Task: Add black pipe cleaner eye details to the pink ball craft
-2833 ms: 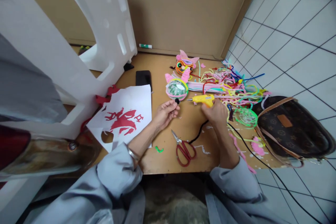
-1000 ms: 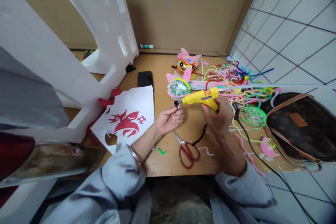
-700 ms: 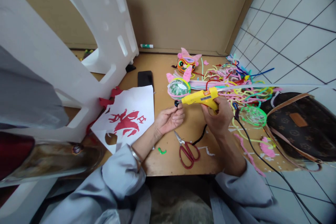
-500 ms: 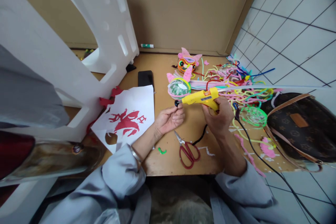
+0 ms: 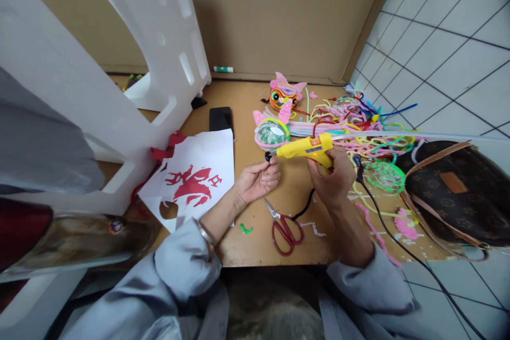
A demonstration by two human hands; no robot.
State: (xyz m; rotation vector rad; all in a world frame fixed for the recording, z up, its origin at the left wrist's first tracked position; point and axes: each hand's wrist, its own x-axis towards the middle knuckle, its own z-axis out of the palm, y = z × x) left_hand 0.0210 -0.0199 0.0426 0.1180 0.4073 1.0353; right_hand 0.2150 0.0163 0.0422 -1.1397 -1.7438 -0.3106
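My right hand (image 5: 333, 176) grips a yellow glue gun (image 5: 306, 149), its nozzle pointing left and a long clear glue stick (image 5: 382, 133) running out of its back. At the nozzle tip is a small round black piece (image 5: 268, 156), pinched between the thumb and fingers of my left hand (image 5: 258, 179). What exactly the piece is I cannot make out. Just beyond the nozzle sits a clear and green ball (image 5: 271, 134) with pink ears and a yellow and pink band. Behind it stands an orange animal head (image 5: 283, 96) with pink ears and a green eye.
Red-handled scissors (image 5: 287, 231) lie near the table's front edge, beside a green scrap (image 5: 246, 229). White paper with red cutouts (image 5: 219, 156) and a black phone (image 5: 220, 119) are at left. Fuzzy craft stems (image 5: 358, 122), a green-rimmed ball (image 5: 385, 177) and a brown handbag (image 5: 458, 191) crowd the right.
Both hands hold nearly still, the nozzle staying at the black piece. The back end of the glue stick has dipped slightly.
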